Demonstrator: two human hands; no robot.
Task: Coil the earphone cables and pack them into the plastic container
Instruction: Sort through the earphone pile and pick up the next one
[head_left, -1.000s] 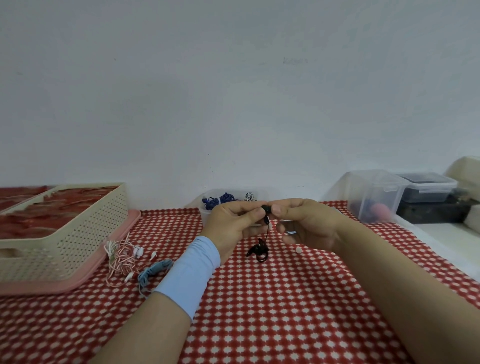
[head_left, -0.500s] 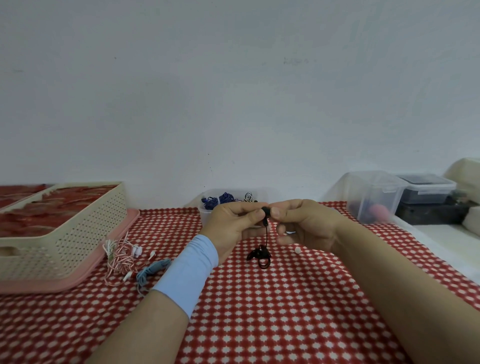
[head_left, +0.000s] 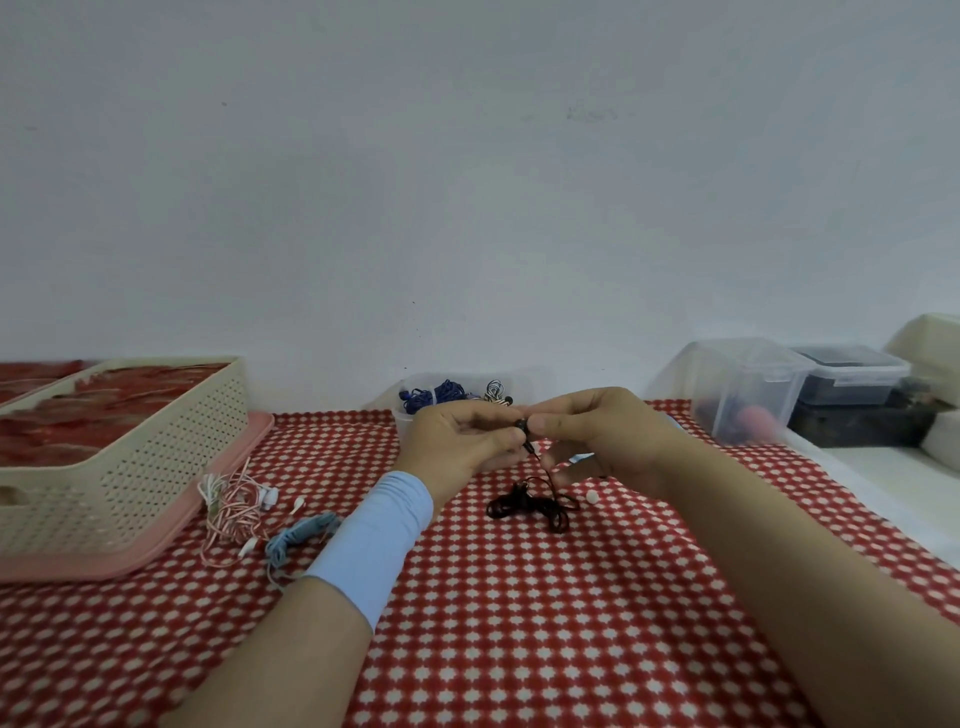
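Both hands, the left hand (head_left: 457, 441) and right hand (head_left: 597, 441), pinch 1 end of the black earphone cable (head_left: 535, 506), which hangs straight down from the grip to a loose tangle on the tabletop (head_left: 519, 623), equally near both.

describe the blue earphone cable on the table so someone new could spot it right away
Start at the cream perforated basket on the left of the red checked tablecloth. Beside its near corner lies a pink and white earphone tangle; just right of that, by the sleeved wrist, is the blue earphone cable, the only light-blue bundle.
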